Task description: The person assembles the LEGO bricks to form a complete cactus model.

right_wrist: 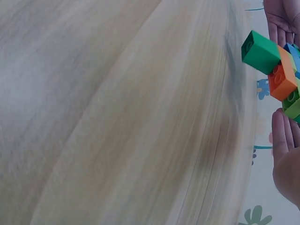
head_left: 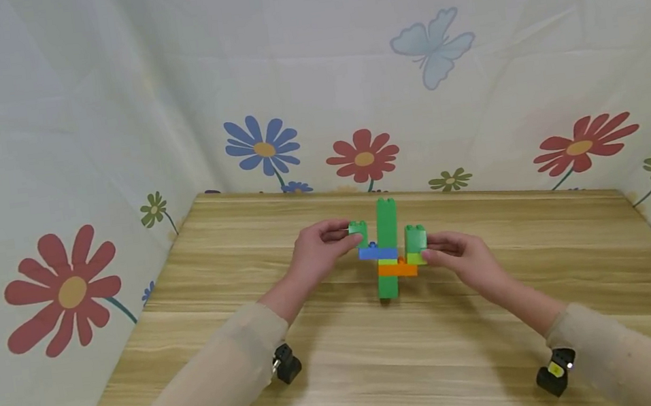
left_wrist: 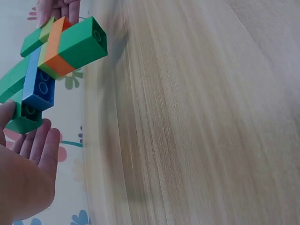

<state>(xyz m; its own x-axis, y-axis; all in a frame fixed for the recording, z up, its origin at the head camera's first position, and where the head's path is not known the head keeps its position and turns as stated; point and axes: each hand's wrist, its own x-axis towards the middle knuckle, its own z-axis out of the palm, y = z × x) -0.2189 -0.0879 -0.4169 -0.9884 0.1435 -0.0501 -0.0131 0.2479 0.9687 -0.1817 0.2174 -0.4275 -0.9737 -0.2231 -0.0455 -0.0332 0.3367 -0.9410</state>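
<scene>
A cactus-like build of toy building bricks stands upright between the two hands. Its tall green top bricks [head_left: 386, 222] rise above a blue brick [head_left: 378, 253], an orange brick [head_left: 398, 268] and a green base brick [head_left: 389, 286]. My left hand [head_left: 320, 248] pinches the small green brick [head_left: 359, 231] on the blue one's left end, thumb in front. On the other side my right hand [head_left: 470, 263] pinches the right arm, a green brick [head_left: 415, 240] over a lime brick [head_left: 416, 258]. In the left wrist view the base brick's hollow underside [left_wrist: 97, 36] shows, off the table.
A wood-grain table [head_left: 347, 365] lies under the hands. Behind it and at the sides hangs a pale cloth [head_left: 304, 41] printed with flowers and a butterfly. Small black cameras [head_left: 287, 364] are worn at both wrists.
</scene>
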